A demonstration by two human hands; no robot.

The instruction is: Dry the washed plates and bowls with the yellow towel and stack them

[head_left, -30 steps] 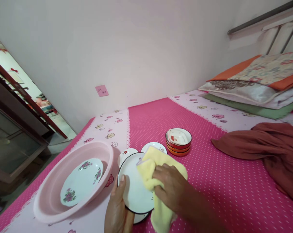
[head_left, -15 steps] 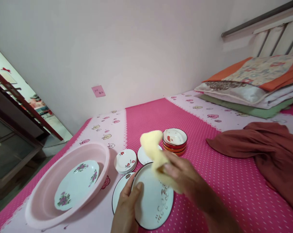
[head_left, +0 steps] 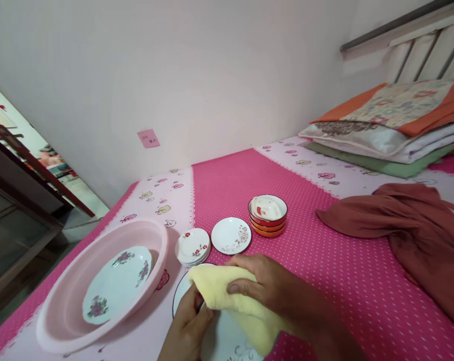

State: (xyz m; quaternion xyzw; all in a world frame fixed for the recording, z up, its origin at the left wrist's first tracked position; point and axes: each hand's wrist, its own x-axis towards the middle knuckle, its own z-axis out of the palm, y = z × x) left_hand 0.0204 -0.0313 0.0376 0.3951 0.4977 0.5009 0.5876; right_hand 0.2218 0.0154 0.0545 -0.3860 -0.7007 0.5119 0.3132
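Note:
A white plate (head_left: 223, 337) with a dark rim and a brown floral print is gripped at its left edge by my left hand (head_left: 191, 321). My right hand (head_left: 266, 288) is closed on a yellow cloth (head_left: 227, 286), which drapes over the plate's far rim and hides much of its upper part. Partly covered behind them, another dark-rimmed plate (head_left: 179, 296) lies on the bed. Just beyond the hands sits a smaller white plate (head_left: 227, 234) with a brown flower print. Left of it is a stack of small plates (head_left: 192, 245) with red flowers.
A pink basin (head_left: 48, 321) at the left holds white oval dishes (head_left: 116, 286) with purple flowers. Stacked bowls (head_left: 267, 228) stand beyond my right hand. Brownish-red clothing (head_left: 403, 225) lies right; folded bedding (head_left: 377, 140) is piled behind it. A wall (head_left: 227, 75) borders the bed's far side.
The yellow cloth has come down from above the plate onto its far rim, moved by my right hand. The held plate sits lower, and the smaller flowered plate behind is now uncovered.

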